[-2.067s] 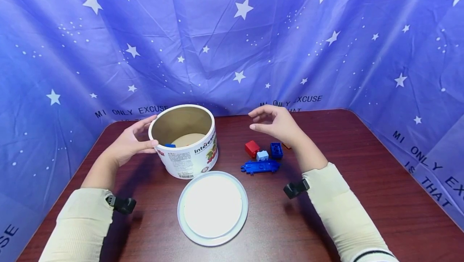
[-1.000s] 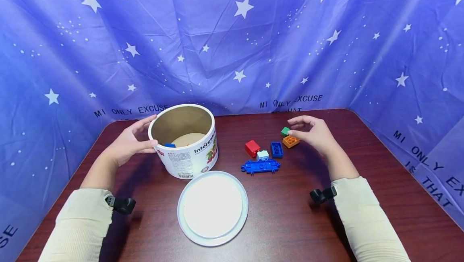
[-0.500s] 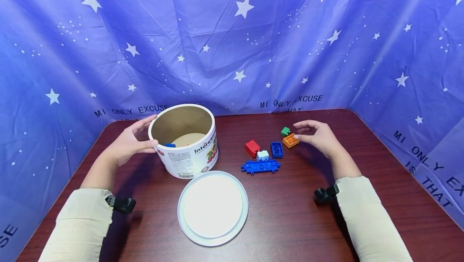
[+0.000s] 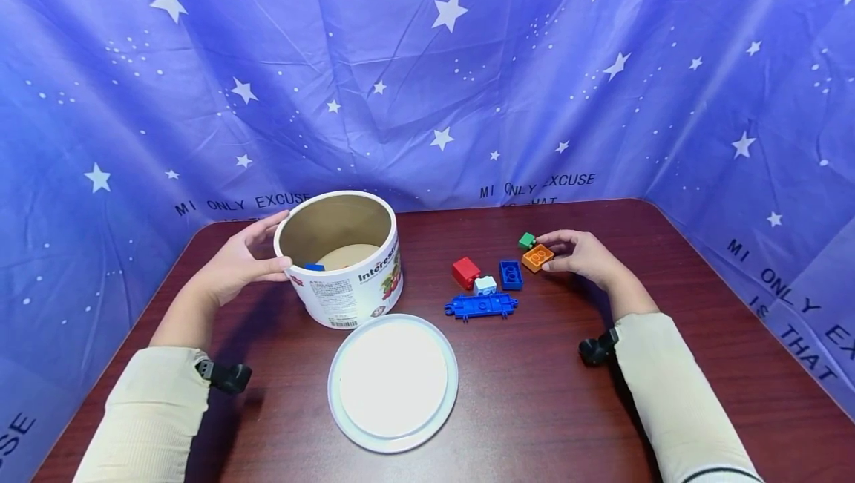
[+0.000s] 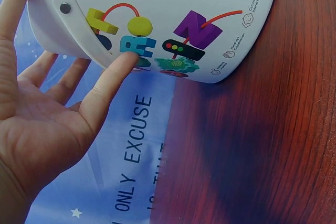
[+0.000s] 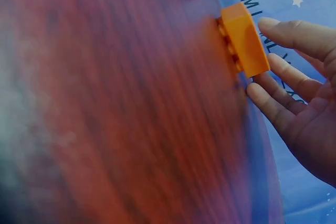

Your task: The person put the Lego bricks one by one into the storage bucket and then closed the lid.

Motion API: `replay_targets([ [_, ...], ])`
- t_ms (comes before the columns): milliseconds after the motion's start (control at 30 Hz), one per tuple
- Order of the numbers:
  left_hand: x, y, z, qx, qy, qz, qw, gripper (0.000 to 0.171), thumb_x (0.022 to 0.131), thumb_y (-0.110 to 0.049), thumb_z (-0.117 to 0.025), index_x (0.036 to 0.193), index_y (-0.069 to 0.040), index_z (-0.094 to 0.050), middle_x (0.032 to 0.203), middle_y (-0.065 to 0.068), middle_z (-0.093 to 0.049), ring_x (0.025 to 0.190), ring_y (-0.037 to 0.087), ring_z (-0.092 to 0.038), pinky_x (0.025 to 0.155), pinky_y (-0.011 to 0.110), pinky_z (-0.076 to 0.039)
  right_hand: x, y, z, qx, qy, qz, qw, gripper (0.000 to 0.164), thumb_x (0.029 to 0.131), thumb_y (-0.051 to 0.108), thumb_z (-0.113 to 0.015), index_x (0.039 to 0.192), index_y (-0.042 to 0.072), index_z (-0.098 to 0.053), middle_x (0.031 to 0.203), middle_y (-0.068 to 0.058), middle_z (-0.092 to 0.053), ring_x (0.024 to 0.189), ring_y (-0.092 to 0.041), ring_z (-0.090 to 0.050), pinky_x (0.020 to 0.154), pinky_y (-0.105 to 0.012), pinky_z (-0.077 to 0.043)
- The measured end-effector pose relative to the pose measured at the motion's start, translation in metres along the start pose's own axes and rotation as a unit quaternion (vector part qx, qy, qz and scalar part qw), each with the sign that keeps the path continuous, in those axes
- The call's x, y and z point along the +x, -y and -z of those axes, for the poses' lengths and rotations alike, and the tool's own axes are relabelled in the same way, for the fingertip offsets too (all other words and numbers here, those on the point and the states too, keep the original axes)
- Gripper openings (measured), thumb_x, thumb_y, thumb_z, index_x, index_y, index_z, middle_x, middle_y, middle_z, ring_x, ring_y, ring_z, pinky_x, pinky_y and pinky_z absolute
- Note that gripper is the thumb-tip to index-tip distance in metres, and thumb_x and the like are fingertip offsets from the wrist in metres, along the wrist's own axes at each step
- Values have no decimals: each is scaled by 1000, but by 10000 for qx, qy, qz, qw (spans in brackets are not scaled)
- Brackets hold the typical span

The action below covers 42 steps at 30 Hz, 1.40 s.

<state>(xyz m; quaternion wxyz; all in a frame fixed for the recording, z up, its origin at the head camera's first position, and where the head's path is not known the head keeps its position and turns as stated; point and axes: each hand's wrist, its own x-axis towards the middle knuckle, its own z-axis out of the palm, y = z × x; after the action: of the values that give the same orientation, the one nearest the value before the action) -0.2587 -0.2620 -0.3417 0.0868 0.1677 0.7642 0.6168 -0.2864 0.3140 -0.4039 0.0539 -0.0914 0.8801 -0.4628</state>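
Your right hand [image 4: 584,259] stands half-wide about the orange brick [image 6: 247,40] at your 1 o'clock, contact unclear, as your left hand [image 4: 230,264] spreads wide against the tub [image 4: 341,294] at 11. Likely light, stiff, sturdy plastic, slightly slick, the brick should suit a pinch across opposite sides. The right wrist view reveals studs [image 6: 229,45] facing the table [image 4: 521,394]; the head view, its hollow underside [image 4: 538,257] turned up.

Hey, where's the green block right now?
In the head view, the green block is on the right half of the table, just beyond and slightly left of the orange block at the right hand's fingers.
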Motion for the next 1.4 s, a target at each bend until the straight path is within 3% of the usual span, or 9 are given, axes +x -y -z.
replay_targets([
  [300,0,2,0,29,-9,-12,10000,86,85,5,-69,156,-7,-20,147,28,-30,109,24,-60,78,45,-59,9,-3,0,-315,317,21,9990,57,79,2,-79,132,-1,-58,129,-27,-55,113,-39,-55,92,-40,-54],
  [600,0,2,0,-9,-33,7,10000,87,85,5,-69,156,-7,-21,148,27,-30,110,24,-59,80,51,-57,12,-6,-2,-649,33,-48,9979,42,79,3,-78,120,-1,-67,115,-21,-63,100,-31,-58,79,-25,-55],
  [800,0,1,0,53,-41,11,10000,86,85,5,-69,156,-7,-21,148,27,-30,110,23,-59,81,53,-57,9,-4,2,-585,-134,-63,9982,42,80,3,-79,120,0,-67,115,-20,-62,98,-29,-57,74,-20,-54],
  [1400,0,0,0,36,-50,40,10000,86,85,6,-68,156,-7,-20,148,28,-29,108,23,-60,78,44,-59,5,34,8,-474,-282,346,9979,42,79,5,-81,119,1,-68,110,-19,-64,91,-27,-57,71,-20,-55],
])
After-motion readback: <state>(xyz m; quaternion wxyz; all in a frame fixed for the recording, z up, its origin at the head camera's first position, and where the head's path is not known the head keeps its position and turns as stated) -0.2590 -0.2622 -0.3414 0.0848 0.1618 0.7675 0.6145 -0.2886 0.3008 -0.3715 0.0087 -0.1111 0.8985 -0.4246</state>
